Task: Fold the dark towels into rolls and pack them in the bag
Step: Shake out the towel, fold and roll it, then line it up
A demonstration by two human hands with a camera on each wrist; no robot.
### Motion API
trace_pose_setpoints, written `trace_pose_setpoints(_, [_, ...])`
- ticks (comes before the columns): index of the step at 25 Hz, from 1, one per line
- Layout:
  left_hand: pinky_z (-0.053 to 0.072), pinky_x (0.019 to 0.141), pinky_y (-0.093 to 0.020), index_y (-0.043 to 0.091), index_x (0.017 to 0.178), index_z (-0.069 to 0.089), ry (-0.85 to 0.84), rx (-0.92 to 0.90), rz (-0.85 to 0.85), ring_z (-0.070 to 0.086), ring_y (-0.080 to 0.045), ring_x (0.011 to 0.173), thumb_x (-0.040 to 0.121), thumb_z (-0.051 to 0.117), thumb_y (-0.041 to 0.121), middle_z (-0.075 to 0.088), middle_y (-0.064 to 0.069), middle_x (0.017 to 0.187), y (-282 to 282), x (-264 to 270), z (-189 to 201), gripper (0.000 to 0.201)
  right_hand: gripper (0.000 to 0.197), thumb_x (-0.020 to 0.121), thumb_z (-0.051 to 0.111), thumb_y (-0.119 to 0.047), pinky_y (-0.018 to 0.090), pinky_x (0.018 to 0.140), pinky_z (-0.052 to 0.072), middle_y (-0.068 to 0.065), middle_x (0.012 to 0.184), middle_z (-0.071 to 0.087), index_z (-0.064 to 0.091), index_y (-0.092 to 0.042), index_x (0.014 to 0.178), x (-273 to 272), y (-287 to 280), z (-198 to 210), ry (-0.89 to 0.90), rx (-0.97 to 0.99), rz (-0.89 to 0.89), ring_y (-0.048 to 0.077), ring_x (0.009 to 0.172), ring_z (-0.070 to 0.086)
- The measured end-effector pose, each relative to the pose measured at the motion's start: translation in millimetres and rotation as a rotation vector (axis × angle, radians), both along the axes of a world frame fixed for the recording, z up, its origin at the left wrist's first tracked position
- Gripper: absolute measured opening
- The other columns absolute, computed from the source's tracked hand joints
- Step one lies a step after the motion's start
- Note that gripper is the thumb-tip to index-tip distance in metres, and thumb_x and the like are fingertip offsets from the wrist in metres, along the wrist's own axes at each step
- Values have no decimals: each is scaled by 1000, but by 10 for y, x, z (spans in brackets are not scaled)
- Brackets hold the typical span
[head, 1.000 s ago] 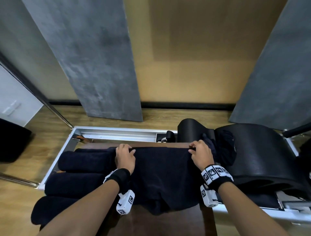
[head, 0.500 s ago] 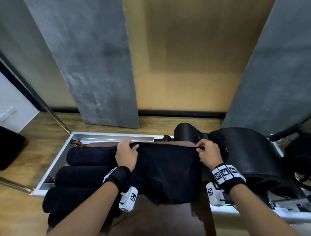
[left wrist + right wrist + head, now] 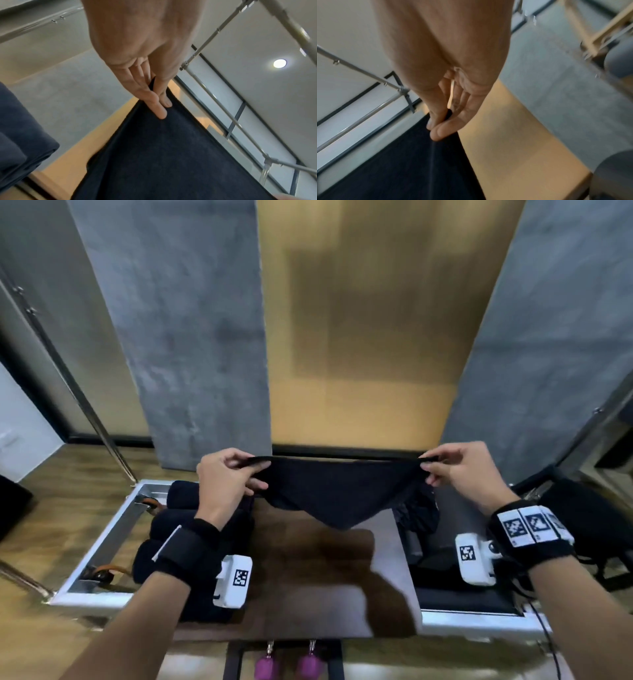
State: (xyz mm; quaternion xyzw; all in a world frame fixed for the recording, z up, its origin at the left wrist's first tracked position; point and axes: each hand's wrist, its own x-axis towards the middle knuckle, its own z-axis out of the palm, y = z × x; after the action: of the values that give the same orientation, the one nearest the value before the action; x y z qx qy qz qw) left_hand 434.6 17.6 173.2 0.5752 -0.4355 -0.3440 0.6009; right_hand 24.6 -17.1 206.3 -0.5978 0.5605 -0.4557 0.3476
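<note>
1. The step in hand looks like spreading one dark navy terry towel (image 3: 337,496) before rolling it. Done well, that means holding the top hem taut and level between the two pinches and lowering the cloth flat onto the dark brown glossy tabletop (image 3: 308,583) with no crease.
2. The left hand (image 3: 226,479) pinches the towel's left corner between thumb and fingers (image 3: 158,106); the left wrist view shows the cloth running down from that pinch.
3. The right hand (image 3: 460,470) pinches the right corner the same way — thumb against fingertips (image 3: 439,133).
4. The towel hangs at mid-frame between the hands and sags to a point just above the tabletop; it seems clear of the surface.
5. Finished dark towel rolls (image 3: 171,529) lie stacked at lower left, beside the left wrist.
6. A black bag (image 3: 582,518) — if that is what it is — sits at the right edge, beyond the right wrist, so packing is not yet begun for this towel.
</note>
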Motion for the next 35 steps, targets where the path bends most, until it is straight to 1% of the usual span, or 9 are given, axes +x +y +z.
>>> trace_pose_setpoints(4, [55, 44, -26, 6, 82, 68, 15, -92, -21, 78, -30, 63, 75, 95, 14, 76, -19, 73, 274, 20, 171, 29, 10, 88, 72, 15, 31, 51, 61, 26, 73, 67, 66, 15, 95, 26, 225, 336, -67, 20, 40, 30, 55, 73])
trace_pose_setpoints(10, [60, 50, -28, 8, 79, 64, 43, -189, 36, 76, -30, 60, 75, 95, 11, 75, -18, 71, 450, 70, 234, 32, 9, 88, 71, 16, 34, 66, 65, 29, 81, 72, 70, 8, 93, 105, 517, 352, -75, -67, -4, 30, 66, 77])
trace_pose_setpoints(14, [66, 76, -33, 9, 89, 67, 43, -274, -17, 80, -34, 85, 93, 64, -17, 77, -16, 87, 492, 86, 226, 27, 13, 90, 70, 13, 27, 67, 64, 23, 79, 76, 74, 0, 90, 158, 580, 339, -67, -122, -45, 25, 69, 78])
trace_pose_setpoints(16, [66, 81, -35, 9, 94, 68, 55, -286, -55, 80, -35, 91, 96, 56, -19, 78, -10, 88, 524, 111, 229, 30, 10, 89, 74, 8, 30, 71, 65, 19, 79, 78, 75, -1, 92, 145, 589, 342, -90, -135, -68, 26, 73, 79])
trace_pose_setpoints(21, [66, 63, -37, 17, 84, 72, 137, -240, -71, 79, -41, 85, 92, 79, 2, 79, -14, 98, 644, 85, 229, 18, 7, 85, 85, -8, 32, 78, 62, 11, 86, 79, 78, -8, 89, 78, 669, 328, -30, -178, -103, 24, 81, 79])
trace_pose_setpoints(25, [65, 60, -37, 13, 86, 72, 152, -170, -103, 79, -44, 78, 90, 81, 5, 78, -19, 97, 760, 110, 179, 13, 4, 93, 73, 0, 38, 63, 66, 19, 87, 74, 70, 0, 92, 14, 831, 267, -14, -53, -52, 33, 68, 78])
trace_pose_setpoints(29, [64, 57, -37, 8, 95, 69, 185, -141, -80, 79, -40, 71, 94, 76, 4, 77, -15, 85, 862, 128, 134, 8, 6, 96, 71, -2, 33, 42, 53, 22, 71, 67, 69, 2, 92, -80, 944, 285, 17, -29, -10, 37, 46, 68])
trace_pose_setpoints(32, [64, 56, -37, 5, 98, 67, 191, -149, -75, 78, -37, 68, 97, 74, 9, 73, -14, 79, 897, 123, 130, 8, 7, 95, 73, -3, 32, 39, 48, 23, 65, 66, 72, 2, 90, -119, 911, 303, -3, -69, -1, 32, 40, 62])
trace_pose_setpoints(35, [65, 56, -39, 2, 102, 66, 187, -113, -78, 79, -40, 73, 97, 75, 13, 72, -12, 82, 873, 89, 107, 16, 8, 96, 72, -4, 33, 42, 53, 15, 62, 65, 69, 3, 92, -106, 806, 231, -47, -26, 5, 38, 47, 68])
